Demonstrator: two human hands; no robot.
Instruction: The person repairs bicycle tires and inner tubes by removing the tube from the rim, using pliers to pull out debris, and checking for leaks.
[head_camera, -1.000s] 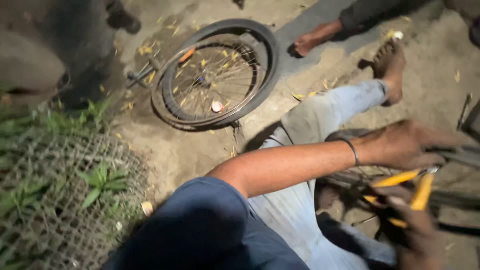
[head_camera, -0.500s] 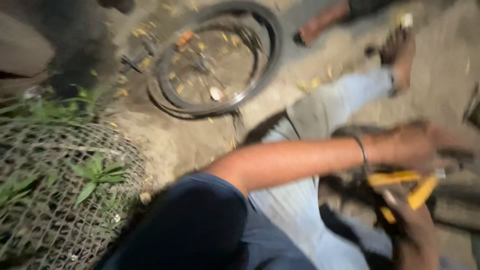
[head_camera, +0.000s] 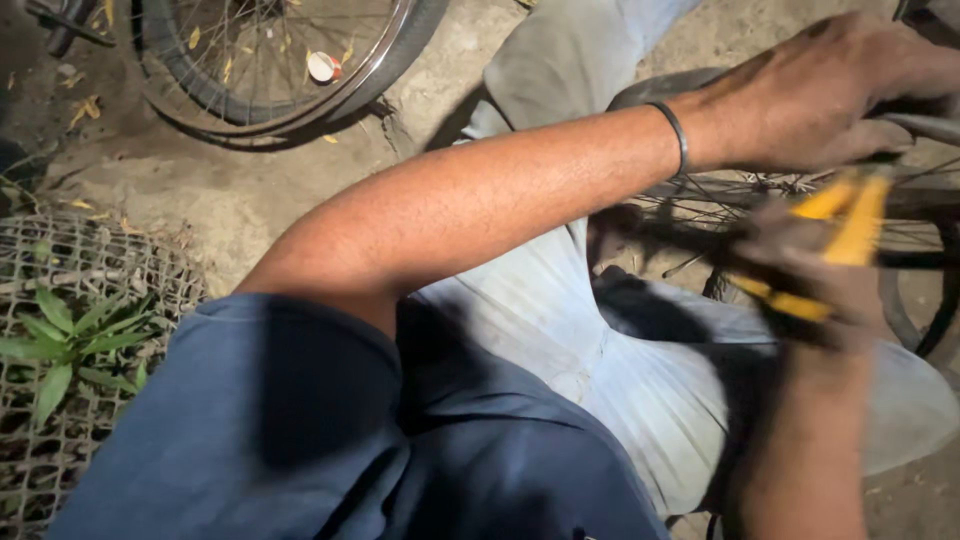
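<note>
My left hand (head_camera: 820, 90), a dark bangle on its wrist, reaches across my lap and is closed over the rim of a bicycle wheel (head_camera: 915, 235) at the right. Just below it, my right hand (head_camera: 805, 300) grips yellow-handled pliers (head_camera: 850, 215) held against the wheel's spokes. This hand is blurred and in shadow. The wheel rests against my leg, which is in light grey trousers (head_camera: 560, 300), and part of its dark tyre shows behind my forearm.
A second bicycle wheel (head_camera: 300, 95) lies flat on the dirt at the top left, with a small white cap inside it. A wire mesh guard (head_camera: 110, 260) around a green plant (head_camera: 60, 340) stands at the left. Bare earth lies between them.
The view has dropped and come closer, so the wheel on the ground now sits at the top edge. My left hand stays on the rim and my right hand keeps the pliers.
</note>
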